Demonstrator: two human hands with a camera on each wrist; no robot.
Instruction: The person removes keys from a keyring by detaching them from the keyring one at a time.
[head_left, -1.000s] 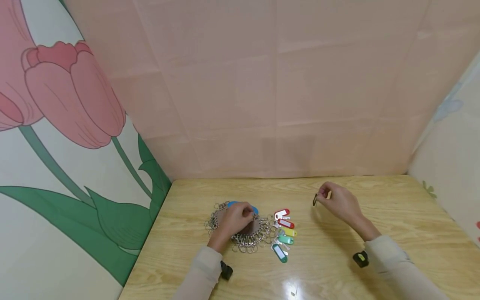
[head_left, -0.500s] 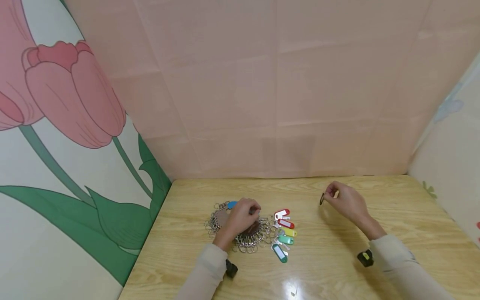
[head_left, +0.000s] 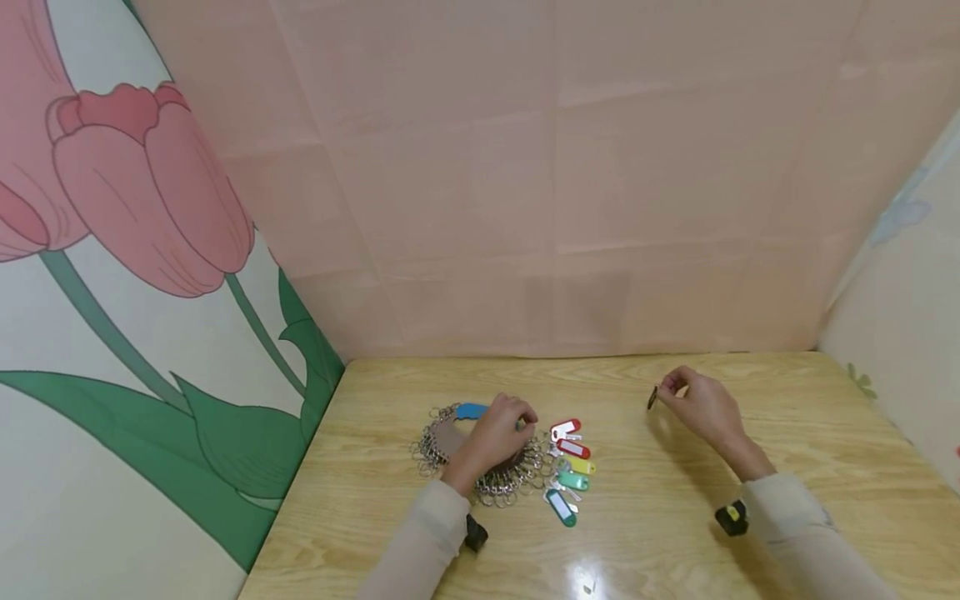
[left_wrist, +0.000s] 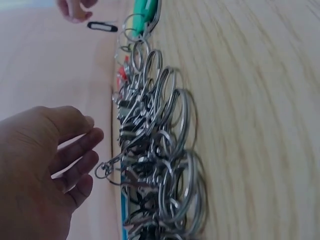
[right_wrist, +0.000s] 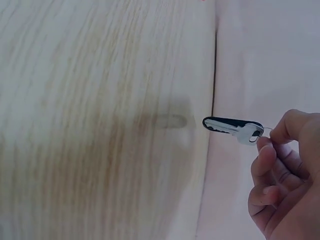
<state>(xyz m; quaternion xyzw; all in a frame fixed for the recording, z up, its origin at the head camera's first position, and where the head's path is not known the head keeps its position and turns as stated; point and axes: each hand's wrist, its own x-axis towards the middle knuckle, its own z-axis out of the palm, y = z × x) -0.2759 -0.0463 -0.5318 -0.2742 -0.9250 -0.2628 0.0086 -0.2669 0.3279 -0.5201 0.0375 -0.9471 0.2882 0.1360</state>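
My right hand [head_left: 703,407] pinches a thin ring between thumb and finger, above the right part of the table. From that ring hangs a silver key [right_wrist: 245,133] with a black key tag [right_wrist: 220,120] behind it. My left hand [head_left: 495,437] is over a round brown holder [head_left: 448,437] rimmed with metal clasps and split rings [left_wrist: 185,125], hiding part of it. In the left wrist view, its fingers are loosely bent, thumb near the index fingertip, and nothing shows between them. A small ring [left_wrist: 104,170] stands up close to its fingers.
Keys with red [head_left: 573,448], yellow [head_left: 578,466] and green [head_left: 561,507] tags lie at the holder's right side. A blue piece [head_left: 471,411] shows at its back. Pink cloth [head_left: 555,208] hangs behind the wooden table [head_left: 615,550], with patterned panels at both sides.
My left hand has moved right across the holder, uncovering more of its left part. My right hand has shifted a little to the right with the key and black tag.
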